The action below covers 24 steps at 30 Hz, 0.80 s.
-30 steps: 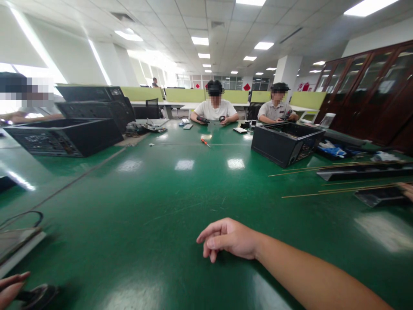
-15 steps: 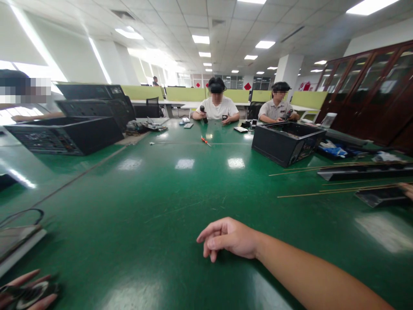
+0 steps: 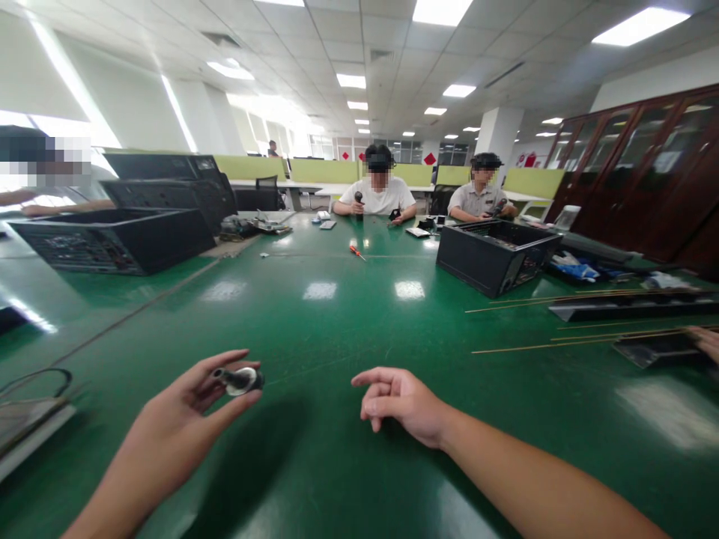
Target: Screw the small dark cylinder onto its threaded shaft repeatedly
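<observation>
a green counter point(image 3: 314, 322) stretches wide; an open black case point(image 3: 466, 263) stands toward its right. the right hand point(image 3: 407, 408) is loosely spread, index finger extended. the left hand point(image 3: 188, 410) pinches a dark, round-based piece point(image 3: 240, 381) between thumb and fingers, over the counter.

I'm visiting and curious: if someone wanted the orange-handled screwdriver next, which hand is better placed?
Probably the right hand: it looks empty and is nearer the orange-handled screwdriver. The left hand already holds a small dark object with a round pale face.
</observation>
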Each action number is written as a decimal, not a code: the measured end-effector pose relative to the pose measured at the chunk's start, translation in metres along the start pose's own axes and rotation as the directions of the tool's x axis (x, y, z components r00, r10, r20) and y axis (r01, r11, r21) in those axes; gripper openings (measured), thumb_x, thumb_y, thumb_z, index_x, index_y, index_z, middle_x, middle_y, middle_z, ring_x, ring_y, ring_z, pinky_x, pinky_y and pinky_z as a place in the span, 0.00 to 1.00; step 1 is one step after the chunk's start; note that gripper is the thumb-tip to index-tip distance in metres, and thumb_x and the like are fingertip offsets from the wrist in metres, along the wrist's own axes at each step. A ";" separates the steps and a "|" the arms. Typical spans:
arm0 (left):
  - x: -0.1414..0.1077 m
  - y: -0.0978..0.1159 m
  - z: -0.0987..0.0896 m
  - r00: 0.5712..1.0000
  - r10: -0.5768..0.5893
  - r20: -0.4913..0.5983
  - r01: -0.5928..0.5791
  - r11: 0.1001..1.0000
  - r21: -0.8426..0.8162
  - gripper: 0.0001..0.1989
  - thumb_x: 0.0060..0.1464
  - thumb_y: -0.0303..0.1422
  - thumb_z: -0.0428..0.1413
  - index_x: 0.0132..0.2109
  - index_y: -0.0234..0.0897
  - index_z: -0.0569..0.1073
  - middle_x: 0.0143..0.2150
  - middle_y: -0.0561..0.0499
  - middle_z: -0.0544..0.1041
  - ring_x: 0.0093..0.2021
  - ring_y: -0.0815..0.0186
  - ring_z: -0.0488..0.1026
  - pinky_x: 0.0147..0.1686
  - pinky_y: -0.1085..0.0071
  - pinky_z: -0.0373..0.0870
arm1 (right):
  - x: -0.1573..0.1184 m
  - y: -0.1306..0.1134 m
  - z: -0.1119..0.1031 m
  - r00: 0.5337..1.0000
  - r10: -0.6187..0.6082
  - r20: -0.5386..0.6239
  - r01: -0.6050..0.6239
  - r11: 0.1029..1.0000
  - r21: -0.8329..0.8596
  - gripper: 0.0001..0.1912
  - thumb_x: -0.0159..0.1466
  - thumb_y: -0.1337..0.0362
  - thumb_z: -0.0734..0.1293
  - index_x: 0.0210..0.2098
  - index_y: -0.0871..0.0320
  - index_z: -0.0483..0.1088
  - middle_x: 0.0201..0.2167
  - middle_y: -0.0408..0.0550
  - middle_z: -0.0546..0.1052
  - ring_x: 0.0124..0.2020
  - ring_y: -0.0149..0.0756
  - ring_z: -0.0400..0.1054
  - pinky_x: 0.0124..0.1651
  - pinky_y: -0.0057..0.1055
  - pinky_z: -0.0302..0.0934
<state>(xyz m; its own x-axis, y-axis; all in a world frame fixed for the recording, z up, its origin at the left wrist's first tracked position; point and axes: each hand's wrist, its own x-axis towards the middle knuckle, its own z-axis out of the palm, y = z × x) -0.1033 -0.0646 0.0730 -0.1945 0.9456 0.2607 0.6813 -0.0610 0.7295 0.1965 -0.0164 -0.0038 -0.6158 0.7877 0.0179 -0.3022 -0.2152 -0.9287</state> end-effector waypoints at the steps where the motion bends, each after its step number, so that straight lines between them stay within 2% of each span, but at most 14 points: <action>1: 0.005 0.013 0.011 0.997 -0.004 0.076 0.010 0.997 -0.079 0.34 0.43 0.55 0.64 0.53 0.41 0.71 0.45 0.50 0.82 0.46 0.58 0.80 0.53 0.61 0.76 | 0.001 -0.002 -0.002 0.998 -0.033 -0.054 0.033 0.999 -0.003 0.25 0.53 0.64 0.75 0.49 0.61 0.72 0.27 0.43 0.77 0.22 0.28 0.68 0.30 0.28 0.59; 3: 0.013 0.035 0.035 0.980 0.062 0.190 -0.032 0.987 -0.160 0.27 0.45 0.49 0.65 0.49 0.40 0.74 0.46 0.49 0.81 0.46 0.57 0.79 0.55 0.60 0.73 | 0.004 -0.004 -0.008 0.983 -0.095 -0.156 0.094 0.995 -0.013 0.28 0.52 0.67 0.74 0.52 0.60 0.69 0.29 0.42 0.76 0.23 0.28 0.67 0.30 0.28 0.60; 6: 0.022 0.052 0.070 0.935 0.211 0.286 -0.179 0.975 -0.133 0.19 0.48 0.43 0.64 0.47 0.41 0.77 0.46 0.49 0.81 0.47 0.56 0.78 0.55 0.58 0.72 | 0.007 -0.003 -0.015 0.953 -0.185 -0.239 0.159 0.980 -0.123 0.32 0.50 0.72 0.70 0.54 0.57 0.65 0.35 0.42 0.74 0.26 0.27 0.66 0.33 0.28 0.61; 8: 0.024 0.050 0.089 0.904 0.284 0.319 -0.265 0.959 -0.102 0.16 0.50 0.39 0.63 0.46 0.42 0.78 0.46 0.49 0.80 0.48 0.56 0.76 0.53 0.59 0.71 | 0.007 0.001 -0.017 0.935 -0.252 -0.249 0.170 0.936 -0.309 0.34 0.49 0.75 0.67 0.56 0.55 0.62 0.38 0.42 0.72 0.27 0.27 0.65 0.33 0.28 0.60; 10: 0.022 0.043 0.103 0.884 0.332 0.330 -0.317 0.943 -0.099 0.14 0.51 0.37 0.62 0.46 0.43 0.78 0.45 0.49 0.80 0.47 0.58 0.76 0.51 0.61 0.71 | 0.005 0.004 -0.016 0.919 -0.320 -0.231 0.150 0.825 -0.546 0.38 0.49 0.78 0.64 0.59 0.52 0.59 0.41 0.44 0.71 0.31 0.28 0.66 0.34 0.29 0.61; 12: 0.018 0.034 0.111 0.874 0.358 0.330 -0.339 0.934 -0.115 0.14 0.52 0.36 0.61 0.47 0.42 0.78 0.44 0.49 0.79 0.46 0.59 0.75 0.48 0.63 0.71 | 0.001 0.006 -0.013 0.912 -0.373 -0.172 0.145 0.685 -0.714 0.42 0.49 0.79 0.63 0.62 0.50 0.57 0.45 0.45 0.72 0.35 0.30 0.68 0.38 0.30 0.62; 15: 0.010 0.023 0.117 0.880 0.349 0.322 -0.326 0.937 -0.127 0.17 0.50 0.34 0.62 0.49 0.42 0.76 0.45 0.49 0.79 0.45 0.59 0.75 0.48 0.63 0.71 | -0.004 0.006 -0.008 0.907 -0.397 -0.140 0.127 0.576 -0.808 0.41 0.51 0.78 0.65 0.63 0.50 0.56 0.49 0.47 0.71 0.38 0.32 0.68 0.43 0.33 0.64; 18: 0.006 0.019 0.119 0.896 0.308 0.321 -0.278 0.951 -0.137 0.21 0.46 0.30 0.64 0.50 0.42 0.75 0.44 0.50 0.80 0.45 0.59 0.76 0.49 0.63 0.71 | -0.005 0.006 -0.005 0.909 -0.385 -0.157 0.096 0.561 -0.822 0.39 0.53 0.76 0.67 0.62 0.51 0.56 0.50 0.47 0.71 0.40 0.33 0.68 0.44 0.34 0.64; 24: 0.008 0.023 0.122 0.887 0.309 0.344 -0.268 0.950 -0.163 0.14 0.47 0.28 0.63 0.43 0.41 0.76 0.41 0.53 0.80 0.42 0.61 0.76 0.45 0.65 0.69 | -0.007 0.004 -0.002 0.921 -0.362 -0.144 0.090 0.558 -0.825 0.32 0.53 0.76 0.68 0.56 0.52 0.62 0.49 0.47 0.71 0.39 0.34 0.69 0.45 0.34 0.65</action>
<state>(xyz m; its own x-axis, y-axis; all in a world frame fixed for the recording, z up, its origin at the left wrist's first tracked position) -0.0033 -0.0198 0.0145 0.2808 0.9295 0.2392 0.5842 -0.3633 0.7258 0.2016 -0.0218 -0.0090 -0.3527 0.8867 0.2990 0.3767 0.4270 -0.8221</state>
